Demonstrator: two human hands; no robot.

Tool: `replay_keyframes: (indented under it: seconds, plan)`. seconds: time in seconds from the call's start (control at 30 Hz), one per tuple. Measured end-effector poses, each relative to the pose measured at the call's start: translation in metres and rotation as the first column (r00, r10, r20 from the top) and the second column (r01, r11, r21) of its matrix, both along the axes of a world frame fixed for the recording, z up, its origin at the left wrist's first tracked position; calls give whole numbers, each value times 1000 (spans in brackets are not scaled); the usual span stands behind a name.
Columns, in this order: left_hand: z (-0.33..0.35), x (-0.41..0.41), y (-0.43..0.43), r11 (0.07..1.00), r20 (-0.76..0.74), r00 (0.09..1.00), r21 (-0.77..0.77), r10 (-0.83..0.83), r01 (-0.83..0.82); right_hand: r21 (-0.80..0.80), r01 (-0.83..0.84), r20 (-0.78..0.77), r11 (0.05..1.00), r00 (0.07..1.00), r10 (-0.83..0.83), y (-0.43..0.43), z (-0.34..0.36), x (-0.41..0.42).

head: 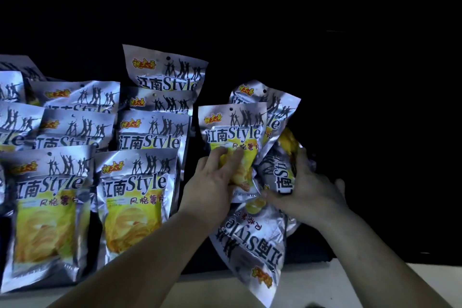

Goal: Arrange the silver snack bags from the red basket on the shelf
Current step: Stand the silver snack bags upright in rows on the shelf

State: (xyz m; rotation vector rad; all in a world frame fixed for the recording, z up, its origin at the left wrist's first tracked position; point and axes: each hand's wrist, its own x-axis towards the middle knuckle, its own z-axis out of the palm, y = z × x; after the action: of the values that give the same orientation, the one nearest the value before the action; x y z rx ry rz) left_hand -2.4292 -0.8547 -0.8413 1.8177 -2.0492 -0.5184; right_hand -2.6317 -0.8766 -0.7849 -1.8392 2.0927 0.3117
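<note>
Rows of silver snack bags (135, 197) stand upright on the left of the dark shelf (315, 285). Just beside them, the left hand (212, 180) grips an upright bag (232, 130) low down. The right hand (310, 190) clutches a sideways bag (277, 175). An upside-down bag (252, 245) lies beneath them, overhanging the shelf's pale edge.

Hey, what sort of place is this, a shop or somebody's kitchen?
Most likely a shop shelf being stocked. Identical silver snack bags stand in front-facing rows, a pale shelf edge runs along the front, and the left hand grips an upright bag and the right hand a sideways bag.
</note>
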Motion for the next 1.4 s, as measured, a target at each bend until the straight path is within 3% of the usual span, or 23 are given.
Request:
replay_keyframes:
  seconds: [0.07,0.13,0.23,0.33,0.53,0.73,0.83,0.97,1.1,1.27,1.4]
  plan:
    - [-2,-3,-4,1000,26,1000,-19,9,-9,-27,9,19,1000,1000,-9,3,5,-1]
    - [-6,-4,-3,999,34,999,-37,20,-19,-163,73,224,984,974,-35,-3,8,1]
    - [-13,0,1,999,-9,1000,-46,14,-14,-281,268,574,922,816,-62,-32,7,16]
    - [-14,4,5,999,-38,999,-48,11,-13,-240,337,719,910,692,-66,-67,3,35]
    - [-13,9,18,998,-17,1000,-57,-17,16,-208,115,718,971,692,72,-95,-4,63]
    - [-3,0,5,993,83,996,115,26,-35,-405,342,732,848,677,77,-67,-5,53]
    - [0,1,-6,984,87,994,158,70,-83,-346,213,729,914,674,119,-37,-8,49]
    - [-7,9,5,994,133,987,51,91,-99,-231,-136,476,963,848,234,-15,-22,46]
    - [-18,16,15,1000,158,987,8,-9,8,-236,-227,365,945,880,303,-12,-24,43]
    - [-1,7,2,991,221,975,135,-20,-10,-388,-145,434,910,843,319,-6,-22,24]
    - [9,8,0,991,145,989,135,6,-25,-424,-77,513,902,801,310,10,-28,5]
